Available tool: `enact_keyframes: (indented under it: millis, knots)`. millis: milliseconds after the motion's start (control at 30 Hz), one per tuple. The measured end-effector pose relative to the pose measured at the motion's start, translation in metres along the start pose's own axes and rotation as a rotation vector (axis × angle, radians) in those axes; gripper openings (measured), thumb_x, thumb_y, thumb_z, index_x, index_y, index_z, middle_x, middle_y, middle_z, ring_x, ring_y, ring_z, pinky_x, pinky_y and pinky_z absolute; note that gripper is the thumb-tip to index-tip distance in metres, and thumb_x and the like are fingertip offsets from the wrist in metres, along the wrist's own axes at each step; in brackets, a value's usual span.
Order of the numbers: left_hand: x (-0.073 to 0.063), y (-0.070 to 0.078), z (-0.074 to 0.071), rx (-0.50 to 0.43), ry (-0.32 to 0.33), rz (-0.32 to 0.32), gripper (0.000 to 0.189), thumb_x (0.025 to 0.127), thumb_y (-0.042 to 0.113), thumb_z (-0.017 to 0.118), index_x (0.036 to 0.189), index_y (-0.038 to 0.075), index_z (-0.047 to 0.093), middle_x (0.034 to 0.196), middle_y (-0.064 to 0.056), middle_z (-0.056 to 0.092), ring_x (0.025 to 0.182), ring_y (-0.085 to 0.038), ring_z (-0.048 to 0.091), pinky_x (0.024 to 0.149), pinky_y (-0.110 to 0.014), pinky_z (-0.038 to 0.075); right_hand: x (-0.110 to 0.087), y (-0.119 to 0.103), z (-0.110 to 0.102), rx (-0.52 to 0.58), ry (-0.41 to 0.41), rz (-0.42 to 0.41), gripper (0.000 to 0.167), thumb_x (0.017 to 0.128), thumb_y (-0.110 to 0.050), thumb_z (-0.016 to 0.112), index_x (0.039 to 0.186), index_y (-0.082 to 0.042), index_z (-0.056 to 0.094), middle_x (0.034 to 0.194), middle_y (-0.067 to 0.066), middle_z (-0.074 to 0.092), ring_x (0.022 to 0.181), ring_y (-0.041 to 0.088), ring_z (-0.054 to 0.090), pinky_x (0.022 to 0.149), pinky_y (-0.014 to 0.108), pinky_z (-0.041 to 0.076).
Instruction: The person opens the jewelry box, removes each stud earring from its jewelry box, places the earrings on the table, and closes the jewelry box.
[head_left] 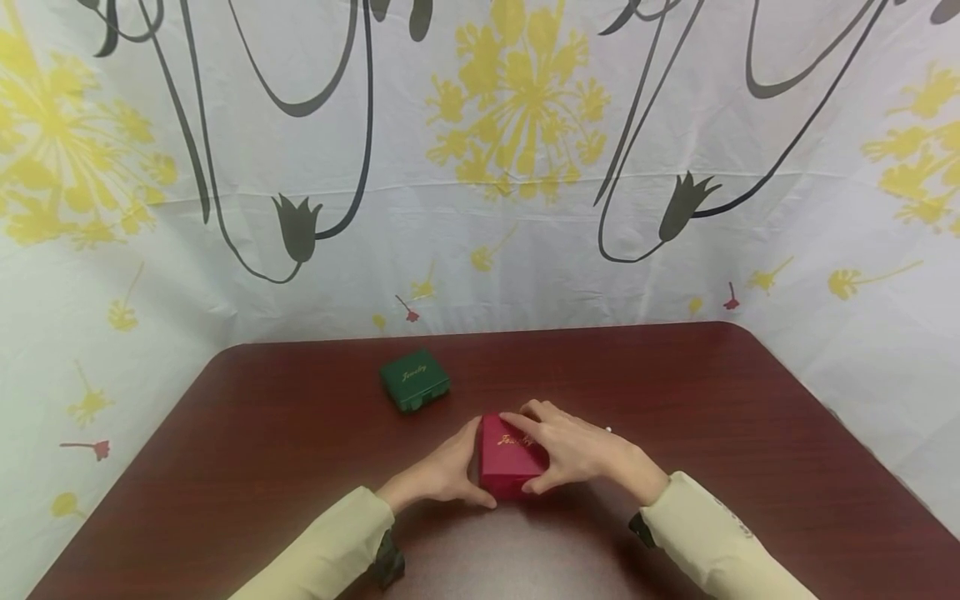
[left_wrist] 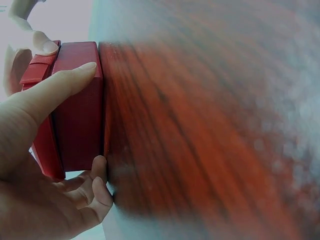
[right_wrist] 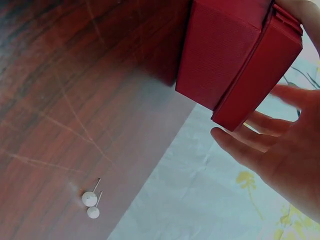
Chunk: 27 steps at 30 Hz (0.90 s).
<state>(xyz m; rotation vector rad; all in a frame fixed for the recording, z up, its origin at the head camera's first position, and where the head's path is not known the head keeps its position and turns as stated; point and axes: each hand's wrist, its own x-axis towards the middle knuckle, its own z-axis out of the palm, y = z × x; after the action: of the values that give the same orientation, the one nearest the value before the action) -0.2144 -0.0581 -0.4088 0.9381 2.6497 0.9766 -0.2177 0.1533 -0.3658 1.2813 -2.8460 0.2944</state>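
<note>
A red jewelry box (head_left: 501,458) with gold "Jewelry" lettering stands on the table, its lid down on the base. My left hand (head_left: 442,471) grips it from the left, thumb along the front wall and fingers round the back in the left wrist view. From the right, my right hand (head_left: 588,452) holds the lid between its thumb, at the front clasp, and its fingers over the top and far side. In the right wrist view, two pearl stud earrings (right_wrist: 91,205) lie on the table beside the box. The box's inside is hidden.
A green jewelry box (head_left: 415,379), closed, sits farther back to the left. The dark red-brown wooden table (head_left: 285,433) ends at a patterned white cloth (head_left: 465,250) hanging behind and along both sides.
</note>
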Motion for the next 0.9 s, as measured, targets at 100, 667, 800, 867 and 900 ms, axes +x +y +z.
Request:
enact_keyframes:
  millis: [100,667,800,867,900]
  knots:
    - [0.0001,-0.0006,-0.0001,-0.002,0.0,0.001,0.103,0.058,0.028,0.083,0.134,0.001,0.019,0.129,-0.011,0.037,0.119,-0.021,0.038,0.1,-0.039,0.031,0.0014,-0.0012,-0.0009,-0.005,-0.018,-0.002,0.083,0.062,-0.046,0.074,0.131,-0.011,0.044,0.11,0.006,0.045,0.095,0.016,0.045,0.077,0.031,0.046]
    - [0.0002,-0.0011,0.0007,0.022,0.008,0.011,0.1,0.058,0.027,0.083,0.132,0.001,0.022,0.127,-0.01,0.039,0.117,-0.021,0.04,0.098,-0.037,0.034,0.0029,-0.0048,0.002,-0.06,0.011,-0.02,0.084,0.061,-0.052,0.073,0.128,-0.01,0.045,0.109,0.007,0.046,0.09,0.016,0.048,0.075,0.031,0.046]
    - [0.0002,-0.0011,0.0001,0.027,0.004,0.018,0.1,0.058,0.028,0.083,0.133,0.001,0.022,0.127,-0.01,0.039,0.116,-0.021,0.04,0.097,-0.037,0.034,0.0057,-0.0066,0.0042,-0.07,0.042,-0.046,0.085,0.062,-0.056,0.07,0.127,-0.006,0.046,0.108,0.007,0.047,0.089,0.015,0.047,0.075,0.029,0.045]
    - [0.0003,-0.001,-0.0001,0.031,0.001,0.021,0.101,0.058,0.028,0.083,0.133,0.001,0.021,0.128,-0.01,0.038,0.117,-0.021,0.04,0.098,-0.037,0.034,0.0074,-0.0076,0.0052,-0.075,0.043,-0.047,0.085,0.064,-0.057,0.068,0.127,-0.005,0.045,0.109,0.007,0.048,0.09,0.014,0.047,0.076,0.028,0.045]
    - [0.0003,-0.0009,-0.0001,0.034,-0.001,0.022,0.101,0.058,0.029,0.083,0.133,0.001,0.021,0.128,-0.01,0.038,0.117,-0.021,0.04,0.098,-0.037,0.034,0.0082,-0.0081,0.0055,-0.081,0.042,-0.047,0.085,0.064,-0.058,0.068,0.127,-0.005,0.045,0.11,0.007,0.047,0.09,0.014,0.047,0.076,0.028,0.045]
